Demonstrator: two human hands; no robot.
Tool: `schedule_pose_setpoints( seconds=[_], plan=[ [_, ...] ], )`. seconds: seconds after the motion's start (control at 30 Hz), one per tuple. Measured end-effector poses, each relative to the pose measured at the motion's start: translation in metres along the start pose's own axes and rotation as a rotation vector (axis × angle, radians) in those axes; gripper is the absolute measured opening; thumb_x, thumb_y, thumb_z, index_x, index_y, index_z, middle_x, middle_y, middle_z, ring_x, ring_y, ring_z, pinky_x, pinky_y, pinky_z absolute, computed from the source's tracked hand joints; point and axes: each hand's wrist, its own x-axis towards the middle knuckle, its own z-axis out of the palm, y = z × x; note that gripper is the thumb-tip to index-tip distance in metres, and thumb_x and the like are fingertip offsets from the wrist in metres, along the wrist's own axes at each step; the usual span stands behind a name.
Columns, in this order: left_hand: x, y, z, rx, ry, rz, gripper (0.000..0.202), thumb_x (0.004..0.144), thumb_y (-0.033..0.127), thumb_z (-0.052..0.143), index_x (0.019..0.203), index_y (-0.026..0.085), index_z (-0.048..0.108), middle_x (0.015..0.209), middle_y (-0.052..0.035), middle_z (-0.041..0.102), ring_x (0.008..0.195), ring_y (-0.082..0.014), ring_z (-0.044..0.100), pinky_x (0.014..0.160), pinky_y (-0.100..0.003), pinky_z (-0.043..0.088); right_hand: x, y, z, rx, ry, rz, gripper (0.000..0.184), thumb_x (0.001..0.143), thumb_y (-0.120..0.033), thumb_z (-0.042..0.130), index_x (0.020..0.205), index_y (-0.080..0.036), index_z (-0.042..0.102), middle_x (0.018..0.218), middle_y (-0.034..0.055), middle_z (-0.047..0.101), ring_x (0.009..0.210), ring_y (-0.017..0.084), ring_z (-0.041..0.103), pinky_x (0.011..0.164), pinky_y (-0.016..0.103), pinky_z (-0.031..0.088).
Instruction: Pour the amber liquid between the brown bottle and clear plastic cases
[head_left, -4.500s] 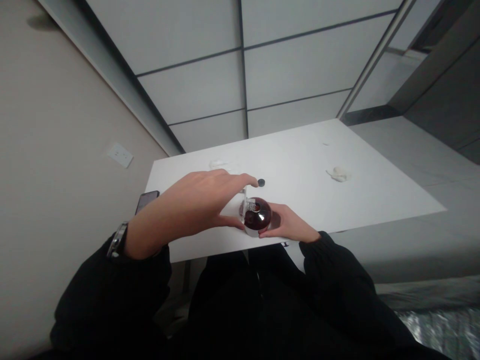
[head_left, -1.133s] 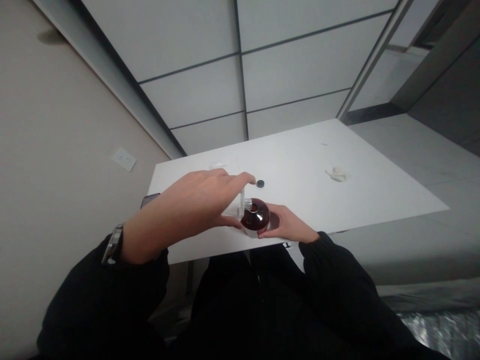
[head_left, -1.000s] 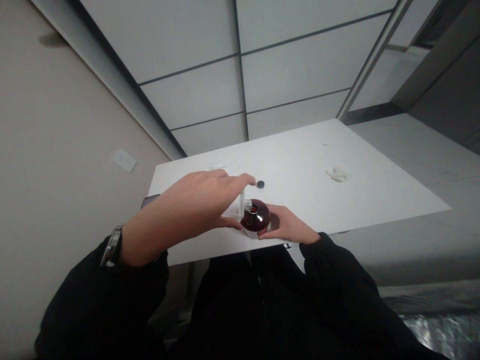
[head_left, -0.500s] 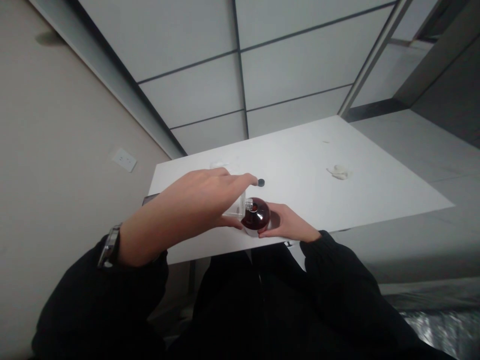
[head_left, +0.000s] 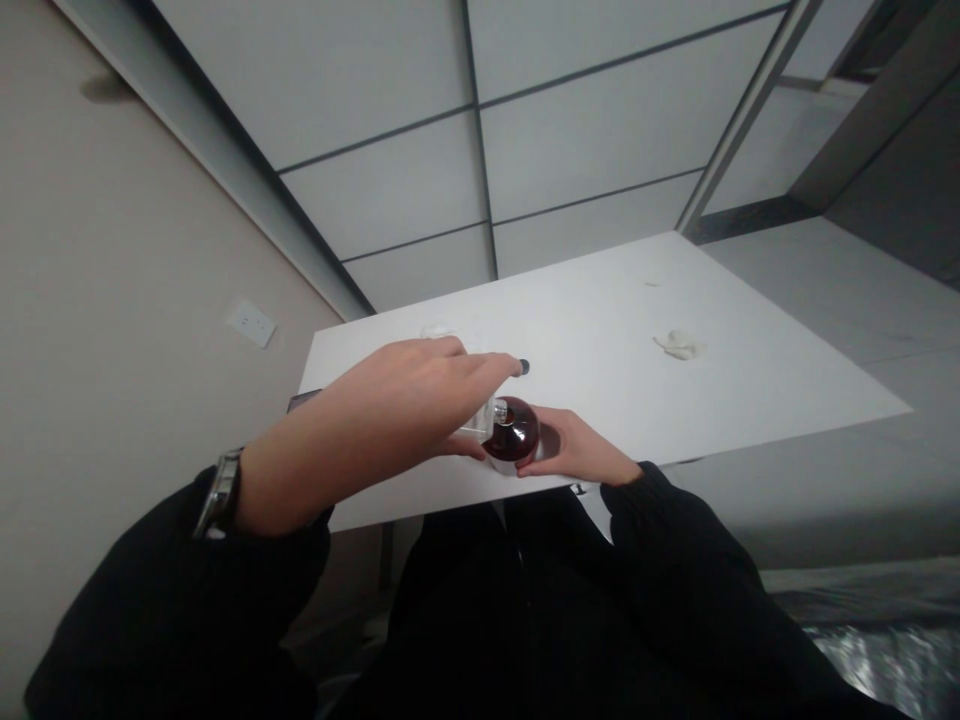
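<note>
My left hand grips a clear glass bottle, tilted so its neck lies at the mouth of a dark red-brown bottle. Much of the clear bottle is hidden behind my fingers. The brown bottle stands upright on the white table near its front edge. Around its right side my right hand is wrapped, with the thumb at the front. Just past my left fingertips a small dark cap lies on the tabletop, partly covered by a finger.
On the right of the white table lies a thin, pale crumpled piece. Something clear sits behind my left hand. A dark-edged object shows by my left forearm. White panels stand behind the table; a wall with a socket is at left.
My left hand has shifted slightly right with the clear bottle, its neck now further over the brown bottle's mouth. A fingertip now covers part of the cap. My right hand stays put.
</note>
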Motion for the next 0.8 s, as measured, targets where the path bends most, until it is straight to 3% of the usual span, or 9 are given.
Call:
schedule_pose_setpoints(
  seconds=[0.27,0.8],
  plan=[
    [0.002,0.004,-0.005,0.025,-0.011,0.005,0.055,0.096,0.041,0.074,0.143,0.024,0.053,0.121,-0.0110,0.075,0.107,-0.0276,0.071,0.084,-0.032,0.051,-0.001,0.000,0.001,-0.018,0.012,-0.007,0.094,0.074,-0.050,0.093,0.156,-0.027,0.054,0.139,0.0076,0.074,0.131,0.038,0.067,0.116,0.052,0.050],
    [0.004,0.010,-0.017,0.041,-0.029,0.013,0.049,0.093,0.033,0.079,0.135,0.022,0.057,0.115,-0.0091,0.075,0.103,-0.0272,0.070,0.079,-0.031,0.048,-0.001,0.000,0.000,0.005,0.011,-0.009,0.093,0.073,-0.048,0.094,0.155,-0.029,0.056,0.138,0.0079,0.075,0.125,0.037,0.071,0.109,0.053,0.056]
  ],
)
